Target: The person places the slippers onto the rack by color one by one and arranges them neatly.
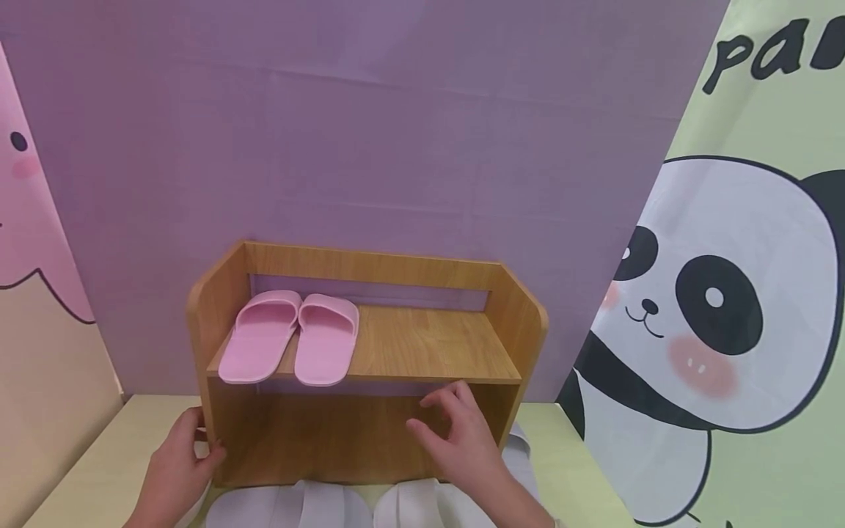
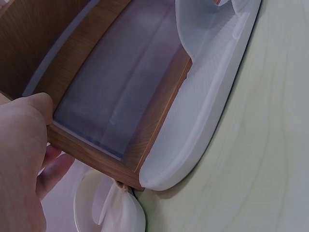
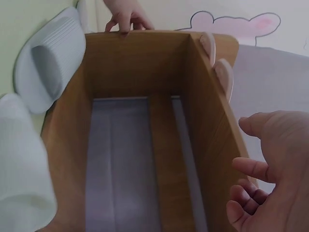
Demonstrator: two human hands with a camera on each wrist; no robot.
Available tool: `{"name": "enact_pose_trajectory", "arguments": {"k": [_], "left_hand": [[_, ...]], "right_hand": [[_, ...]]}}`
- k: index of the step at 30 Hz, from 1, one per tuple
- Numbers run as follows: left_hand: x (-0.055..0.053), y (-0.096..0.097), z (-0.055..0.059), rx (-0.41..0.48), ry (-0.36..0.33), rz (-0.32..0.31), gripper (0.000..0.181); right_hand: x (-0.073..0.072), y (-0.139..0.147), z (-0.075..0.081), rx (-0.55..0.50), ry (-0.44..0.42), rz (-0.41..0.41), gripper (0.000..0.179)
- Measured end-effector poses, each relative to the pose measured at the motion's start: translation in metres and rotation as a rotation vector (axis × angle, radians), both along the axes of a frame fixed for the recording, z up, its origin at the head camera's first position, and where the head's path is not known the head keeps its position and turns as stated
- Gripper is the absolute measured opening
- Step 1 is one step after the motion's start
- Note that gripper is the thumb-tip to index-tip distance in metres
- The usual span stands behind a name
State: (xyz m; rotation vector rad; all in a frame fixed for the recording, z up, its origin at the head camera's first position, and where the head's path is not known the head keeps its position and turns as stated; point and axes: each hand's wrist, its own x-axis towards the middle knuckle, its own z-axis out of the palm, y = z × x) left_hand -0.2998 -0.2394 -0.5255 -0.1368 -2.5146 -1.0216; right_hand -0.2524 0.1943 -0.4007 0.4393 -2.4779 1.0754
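A small two-tier wooden shoe rack (image 1: pixel 429 345) stands on the table. Its left side panel is gripped by my left hand (image 1: pixel 177 466), thumb on the inner face and fingers on the outer side; the left wrist view shows this hand (image 2: pixel 24 154) at the panel's edge. My right hand (image 1: pixel 462 436) hovers before the lower compartment, fingers loosely bent, holding nothing. In the right wrist view the right hand (image 3: pixel 280 164) is beside the shelf board with spread fingers. A pair of pink slippers, the left one (image 1: pixel 254 348) and the right one (image 1: pixel 326 348), rests on the upper shelf's left half.
Two pale slippers, one left (image 1: pixel 264 506) and one right (image 1: pixel 416 506), lie along the rack's front. Another pale slipper (image 1: pixel 519 455) is by its right side, and part of one (image 2: pixel 130 210) shows by its left. A purple cloth (image 1: pixel 396 161) hangs behind.
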Motion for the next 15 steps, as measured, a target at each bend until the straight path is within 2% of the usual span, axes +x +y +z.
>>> {"name": "enact_pose_trajectory", "arguments": {"k": [6, 15], "left_hand": [[0.000, 0.001, 0.001, 0.001, -0.010, 0.004, 0.060], [-0.001, 0.001, 0.005, 0.015, -0.068, -0.001, 0.061]], "right_hand": [[0.003, 0.019, -0.009, -0.020, -0.028, -0.041, 0.023], [0.005, 0.042, -0.026, -0.049, -0.062, -0.084, 0.020]]}}
